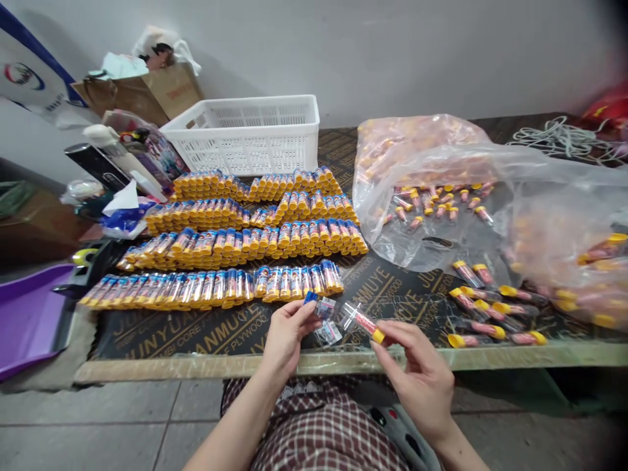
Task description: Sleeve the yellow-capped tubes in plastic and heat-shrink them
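My right hand [417, 360] pinches a clear tube [366, 322] by its yellow-capped end. Pink contents show inside the tube, which points toward my left hand [288, 333]. The fingers of that left hand are closed on small clear printed packets [328, 319], with a bright blue piece [311, 297] at the fingertips; whether the blue piece is joined to the packets I cannot tell. Just beyond my left hand lie rows of wrapped tubes [220, 242] with blue tops and yellow bottoms. To the right of my right hand, loose yellow-capped tubes [490, 314] lie on the table.
Behind the rows stands a white basket [255, 140]. A large clear plastic bag [422, 150] spills more tubes at the right. Bottles [105, 163] and a paper bag [147, 91] stand at the left, near a purple dustpan [32, 314]. The table's front edge [196, 367] runs below my hands.
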The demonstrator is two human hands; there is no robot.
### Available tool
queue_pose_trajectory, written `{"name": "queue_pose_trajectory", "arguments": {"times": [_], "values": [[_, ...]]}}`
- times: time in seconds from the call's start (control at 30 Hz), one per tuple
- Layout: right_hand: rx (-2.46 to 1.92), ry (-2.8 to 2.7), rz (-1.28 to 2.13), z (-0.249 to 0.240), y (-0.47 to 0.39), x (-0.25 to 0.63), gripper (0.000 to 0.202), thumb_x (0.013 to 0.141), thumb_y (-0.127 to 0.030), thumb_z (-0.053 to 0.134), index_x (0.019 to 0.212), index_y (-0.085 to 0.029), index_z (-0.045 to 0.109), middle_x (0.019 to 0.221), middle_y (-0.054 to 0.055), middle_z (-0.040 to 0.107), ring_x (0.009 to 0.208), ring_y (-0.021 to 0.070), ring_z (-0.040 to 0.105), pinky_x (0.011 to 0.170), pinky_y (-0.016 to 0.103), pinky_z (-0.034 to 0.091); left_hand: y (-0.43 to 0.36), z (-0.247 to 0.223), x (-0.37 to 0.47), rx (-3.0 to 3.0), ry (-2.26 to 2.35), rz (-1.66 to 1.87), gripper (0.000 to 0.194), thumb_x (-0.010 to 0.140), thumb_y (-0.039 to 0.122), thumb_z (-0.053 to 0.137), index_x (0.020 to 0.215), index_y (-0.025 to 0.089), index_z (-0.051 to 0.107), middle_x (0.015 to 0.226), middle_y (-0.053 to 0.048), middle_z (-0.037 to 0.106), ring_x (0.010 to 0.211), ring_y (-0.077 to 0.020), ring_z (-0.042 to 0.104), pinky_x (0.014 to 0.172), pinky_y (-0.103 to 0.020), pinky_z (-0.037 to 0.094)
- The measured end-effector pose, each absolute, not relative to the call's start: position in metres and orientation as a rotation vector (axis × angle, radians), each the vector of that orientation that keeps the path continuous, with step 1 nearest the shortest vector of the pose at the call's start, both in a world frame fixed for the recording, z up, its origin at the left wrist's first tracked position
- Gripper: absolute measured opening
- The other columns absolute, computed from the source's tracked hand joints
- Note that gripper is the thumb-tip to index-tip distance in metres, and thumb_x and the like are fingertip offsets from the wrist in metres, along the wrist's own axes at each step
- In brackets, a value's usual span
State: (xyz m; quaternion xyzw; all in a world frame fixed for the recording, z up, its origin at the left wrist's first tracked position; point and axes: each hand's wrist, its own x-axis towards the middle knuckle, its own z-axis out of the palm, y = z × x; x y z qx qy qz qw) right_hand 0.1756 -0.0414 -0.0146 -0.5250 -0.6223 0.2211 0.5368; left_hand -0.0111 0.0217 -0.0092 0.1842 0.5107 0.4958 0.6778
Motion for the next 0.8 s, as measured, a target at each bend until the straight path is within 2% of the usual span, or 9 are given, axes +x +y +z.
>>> {"name": "queue_pose_trajectory", "arguments": {"times": [0.17, 0.4, 0.57, 0.7, 0.8], "values": [[-1.254, -1.487, 0.475, -0.018, -0.043, 0.170, 0.028, 0.078, -0.011, 0.062, 0.102, -0.026, 0.064, 0.098, 0.007, 0.063, 0.091, 0.0239, 0.060, 0.077, 0.041, 0.052, 0.022, -0.009, -0.010, 0.352, 1.182, 1.196, 0.030, 0.048, 0.033, 0.083, 0.063, 0.012, 0.067, 0.058, 0.000, 0.063, 0.056, -0.0090, 0.057, 0.060, -0.024, 0.052], [-1.216, -1.557, 0.451, -0.021, -0.043, 0.166, 0.037, 0.077, -0.006, 0.061, 0.107, -0.027, 0.063, 0.101, 0.006, 0.064, 0.094, 0.0237, 0.060, 0.079, 0.041, 0.051, 0.021, -0.012, -0.010, 0.351, 1.211, 1.228, 0.032, 0.046, 0.036, 0.083, 0.059, 0.013, 0.065, 0.054, 0.002, 0.061, 0.054, -0.0098, 0.057, 0.060, -0.025, 0.051], [-1.167, -1.650, 0.571, -0.023, -0.042, 0.162, 0.039, 0.080, -0.006, 0.058, 0.112, -0.028, 0.061, 0.105, 0.007, 0.061, 0.097, 0.0223, 0.059, 0.082, 0.038, 0.051, 0.016, -0.011, -0.005, 0.444, 1.144, 1.213, 0.029, 0.059, 0.037, 0.078, 0.071, 0.013, 0.067, 0.067, 0.000, 0.066, 0.061, -0.0095, 0.059, 0.061, -0.023, 0.052], [-1.130, -1.703, 0.673, -0.024, -0.039, 0.162, 0.038, 0.084, -0.005, 0.050, 0.112, -0.029, 0.061, 0.101, 0.006, 0.060, 0.092, 0.0189, 0.060, 0.078, 0.034, 0.051, 0.014, -0.006, -0.005, 0.465, 1.062, 1.141, 0.032, 0.057, 0.027, 0.080, 0.082, 0.014, 0.065, 0.075, -0.001, 0.068, 0.067, -0.0092, 0.062, 0.067, -0.021, 0.052], [-1.122, -1.751, 0.615, -0.024, -0.036, 0.162, 0.044, 0.080, -0.005, 0.052, 0.116, -0.029, 0.057, 0.095, 0.005, 0.057, 0.087, 0.0182, 0.059, 0.074, 0.033, 0.052, 0.011, -0.003, -0.005, 0.515, 1.026, 1.004, 0.039, 0.055, 0.023, 0.081, 0.090, 0.014, 0.065, 0.077, -0.003, 0.070, 0.067, -0.0097, 0.063, 0.066, -0.021, 0.051]]}}
